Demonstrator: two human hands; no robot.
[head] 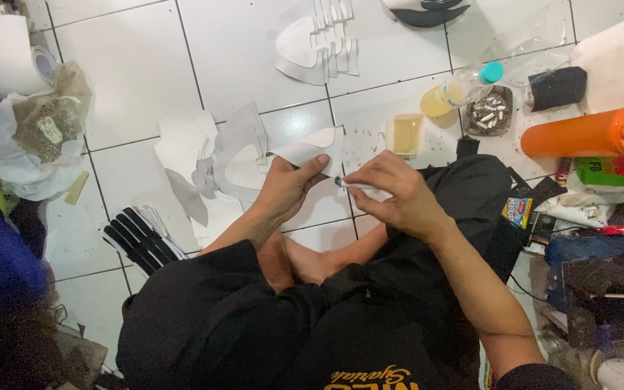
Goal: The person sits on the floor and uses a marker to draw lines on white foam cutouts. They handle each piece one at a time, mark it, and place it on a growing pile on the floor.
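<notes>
White cutout (312,148) in left hand (287,188)

White cut piece (310,148), orange bottle (592,133)

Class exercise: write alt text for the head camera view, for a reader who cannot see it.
Seen from above, a person sitting cross-legged on a white tiled floor holds a white cut-out piece in the left hand, while the right hand puts a small white pen-like tool to it. More white cut pieces, a bottle and an orange canister lie around.
</notes>
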